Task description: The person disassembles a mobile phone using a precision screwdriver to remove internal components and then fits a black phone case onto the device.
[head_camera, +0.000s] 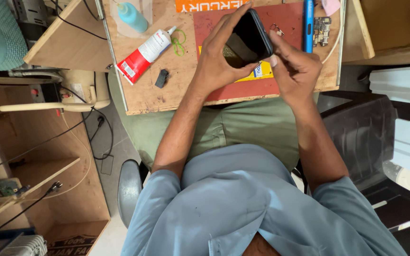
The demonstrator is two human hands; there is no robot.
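— What are the hands doing?

— The left hand (217, 61) grips a slim black glossy smartphone (248, 39), fingers stretched up along its far edge and the thumb curled under its lower end. The right hand (294, 66) closes on the phone's right edge, thumb tip pressed at the lower right corner.

— And where is the phone?

— Held tilted in the air between both hands, just above a dark red rectangular work mat (285, 23) that lies on the wooden plywood worktop (186, 71).

— What lies under it?

— A yellow card with a white and blue patch (262, 72) shows on the mat below the phone. I cannot tell whether the phone touches it.

— Around the mat?

— To the left on the worktop, a white tube with a red lower end and a pointed nozzle (143, 54) lies slanted, with a loop of green elastic band (179, 41) at its tip. A small black plastic part (162, 78) sits below the tube. Further up stands a pale blue squeeze bottle (131, 16). On the right side of the mat lies a blue pen-shaped tool (308, 23), with a bare phone circuit board (322, 31) just beside it and a small metal frame piece (277, 30) near the phone's top.

— The person?

— Seated, in a grey-blue shirt (243, 208) and olive green trousers (243, 128), next to a dark plastic chair (366, 137).
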